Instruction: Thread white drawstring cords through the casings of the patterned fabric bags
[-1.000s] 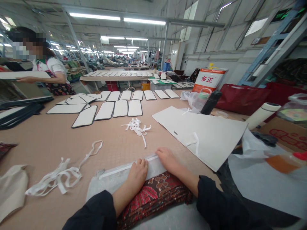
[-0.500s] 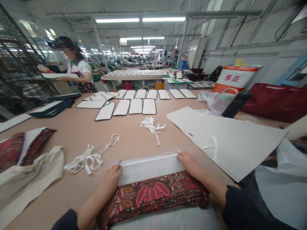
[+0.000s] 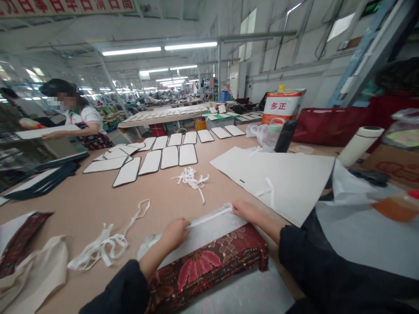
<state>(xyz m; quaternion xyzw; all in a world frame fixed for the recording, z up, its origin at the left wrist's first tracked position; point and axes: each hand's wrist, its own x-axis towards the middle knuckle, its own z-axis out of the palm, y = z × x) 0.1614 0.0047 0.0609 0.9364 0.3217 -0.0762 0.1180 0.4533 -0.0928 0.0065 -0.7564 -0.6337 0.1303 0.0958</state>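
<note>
A folded red and brown patterned fabric piece lies at the near table edge, with a white lining sheet sticking out beyond it. A white strip runs along the lining's far edge. My left hand pinches the strip near its left part. My right hand presses down on the strip's right end. Both sleeves are dark.
Loose white tape bundles lie on the tan table. A big white sheet is at right, rows of white panels farther back. A tin, dark bottle and roll stand right. A person works at far left.
My left hand has slid right along the strip and closed on it. My right hand stays at the strip's right end. The view has swung around.
</note>
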